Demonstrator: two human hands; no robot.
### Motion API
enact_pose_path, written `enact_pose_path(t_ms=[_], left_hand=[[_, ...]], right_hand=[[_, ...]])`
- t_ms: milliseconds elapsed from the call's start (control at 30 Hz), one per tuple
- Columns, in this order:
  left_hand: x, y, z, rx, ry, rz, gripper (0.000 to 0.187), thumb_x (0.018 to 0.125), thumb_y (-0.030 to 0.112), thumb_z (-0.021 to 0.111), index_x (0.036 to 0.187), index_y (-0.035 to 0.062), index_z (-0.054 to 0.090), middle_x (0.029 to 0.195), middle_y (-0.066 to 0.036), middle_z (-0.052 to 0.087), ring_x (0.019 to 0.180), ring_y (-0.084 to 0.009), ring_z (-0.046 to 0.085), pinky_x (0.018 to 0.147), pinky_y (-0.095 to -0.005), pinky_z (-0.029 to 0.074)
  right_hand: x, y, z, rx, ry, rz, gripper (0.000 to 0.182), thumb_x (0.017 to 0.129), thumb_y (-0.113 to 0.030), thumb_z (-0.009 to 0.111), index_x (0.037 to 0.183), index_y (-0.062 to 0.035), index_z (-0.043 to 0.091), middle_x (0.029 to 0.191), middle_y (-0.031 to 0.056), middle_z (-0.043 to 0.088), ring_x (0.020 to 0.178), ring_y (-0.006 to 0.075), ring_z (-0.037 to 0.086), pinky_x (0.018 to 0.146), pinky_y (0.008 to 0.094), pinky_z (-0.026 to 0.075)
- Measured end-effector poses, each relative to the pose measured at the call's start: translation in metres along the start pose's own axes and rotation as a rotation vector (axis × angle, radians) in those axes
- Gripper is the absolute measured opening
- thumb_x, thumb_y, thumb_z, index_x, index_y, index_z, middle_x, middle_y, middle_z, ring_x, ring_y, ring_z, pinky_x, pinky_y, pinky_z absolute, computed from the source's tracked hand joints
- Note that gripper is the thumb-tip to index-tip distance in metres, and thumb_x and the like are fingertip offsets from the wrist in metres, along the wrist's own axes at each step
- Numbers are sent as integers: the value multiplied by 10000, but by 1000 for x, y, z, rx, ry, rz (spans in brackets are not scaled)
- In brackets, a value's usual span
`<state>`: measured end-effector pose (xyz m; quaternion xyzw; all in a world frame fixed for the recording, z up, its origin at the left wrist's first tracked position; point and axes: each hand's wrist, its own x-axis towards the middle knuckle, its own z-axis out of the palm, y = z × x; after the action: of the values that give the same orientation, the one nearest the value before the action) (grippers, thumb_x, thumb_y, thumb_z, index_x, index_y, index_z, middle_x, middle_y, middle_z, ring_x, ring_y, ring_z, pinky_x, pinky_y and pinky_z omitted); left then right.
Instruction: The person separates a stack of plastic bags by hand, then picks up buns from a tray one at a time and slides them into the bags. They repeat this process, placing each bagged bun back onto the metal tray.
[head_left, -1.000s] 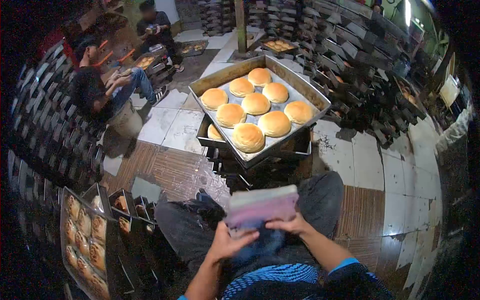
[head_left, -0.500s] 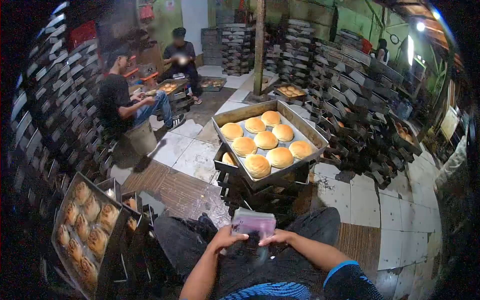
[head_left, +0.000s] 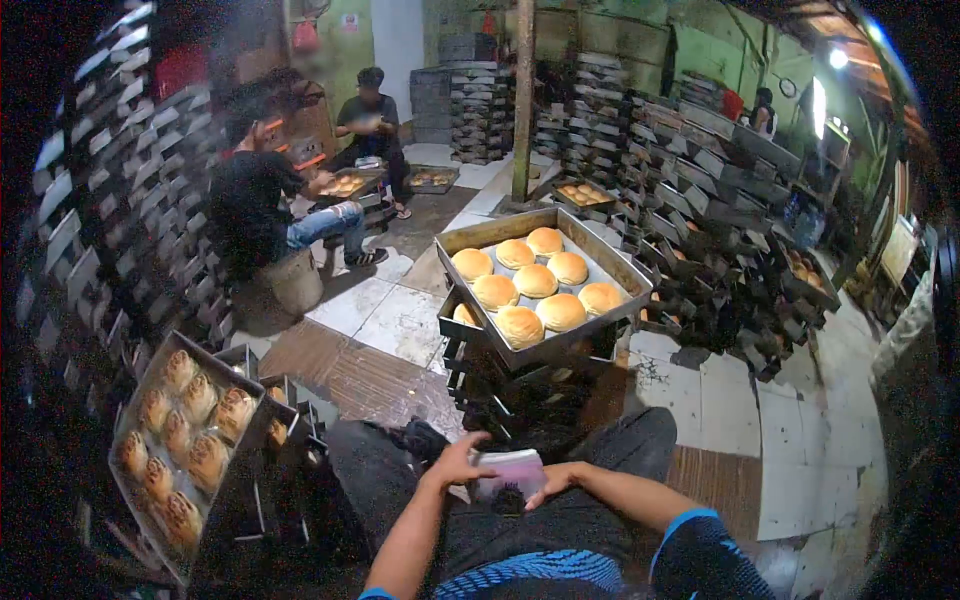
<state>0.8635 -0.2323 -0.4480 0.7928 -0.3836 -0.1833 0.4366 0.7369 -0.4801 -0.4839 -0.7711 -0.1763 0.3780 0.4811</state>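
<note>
A stack of thin, clear and pinkish plastic bags (head_left: 512,468) lies over my lap between my hands. My right hand (head_left: 556,482) grips its right edge, the fingers under it and the thumb near the front. My left hand (head_left: 460,464) is at its left side, fingers partly spread, the fingertips near the stack's edge. Beyond my knees a metal tray (head_left: 625,312) of several round golden buns (head_left: 535,281) rests on stacked trays.
At the lower left a tilted tray (head_left: 190,350) holds several brown-patterned buns (head_left: 208,461). Two seated people (head_left: 255,205) (head_left: 368,115) work at trays further back. A post (head_left: 523,110) stands behind the bun tray. Stacked trays (head_left: 700,200) line both sides.
My left hand has lifted and loosened from the stack's left edge, its fingers spreading. The view has shifted slightly. The nearer seated person's arm has reached toward their tray.
</note>
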Motion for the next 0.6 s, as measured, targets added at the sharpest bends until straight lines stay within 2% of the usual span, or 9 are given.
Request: enact_pose_path(t_ms=[33,67,133,167,200,267,400,567,600], left_hand=[[1,-4,3,62,-208,-42,733,668,436,829,1269,98,582,1227,-160,626,1135,-327,602,973,-390,476],[1,-20,11,54,-123,112,576,740,396,788,1207,101,624,1090,-154,680,1009,-306,660,881,-379,517],[7,-22,17,44,-109,-18,378,820,348,729,1075,75,670,910,-151,703,837,-285,691,749,-376,533],[2,19,5,99,-38,21,265,875,308,676,968,60,684,795,-157,686,731,-278,684,665,-381,515],[7,17,7,95,-81,9,247,886,294,663,943,55,681,819,-156,687,746,-289,682,672,-373,517],[12,27,9,159,-63,13,232,882,284,667,932,58,685,840,-147,691,765,-297,678,675,-374,521],[13,47,7,99,58,96,223,876,263,678,906,42,682,865,-149,689,790,-306,674,680,-394,520],[14,48,1,17,66,-39,359,826,336,745,975,15,685,921,-156,698,835,-302,682,719,-381,531],[15,45,-1,-19,87,-43,380,821,339,753,997,11,681,938,-159,701,835,-299,682,723,-377,532]], right_hand=[[8,7,-5,-34,-38,-11,564,753,-465,801,1069,-21,654,1009,77,689,894,217,647,793,373,516],[4,-5,-5,-117,152,0,601,742,-469,807,1107,-20,645,1027,87,687,902,214,648,801,367,517],[-24,-52,-15,-296,532,40,681,719,-477,819,1183,-17,628,1062,106,682,917,208,651,818,355,518],[-18,-45,-20,-292,845,-71,723,698,-480,827,1231,-40,615,1072,134,682,926,222,665,827,341,519],[-17,-37,-24,-76,939,-74,670,697,-455,830,1216,-81,631,1057,133,682,903,238,672,804,346,523],[-21,-65,-33,-388,994,-208,497,744,-367,805,1136,-94,669,1011,139,695,879,275,683,790,362,529],[-6,-55,-25,-397,940,-191,201,820,-198,705,965,-59,705,880,137,704,828,328,680,755,391,540],[-9,-69,-39,-506,1004,-232,152,822,-159,693,937,-64,719,830,140,688,739,306,665,671,365,533],[-13,-75,-45,-435,1142,-236,128,830,-124,687,929,-50,722,810,129,687,710,268,654,655,346,520]])
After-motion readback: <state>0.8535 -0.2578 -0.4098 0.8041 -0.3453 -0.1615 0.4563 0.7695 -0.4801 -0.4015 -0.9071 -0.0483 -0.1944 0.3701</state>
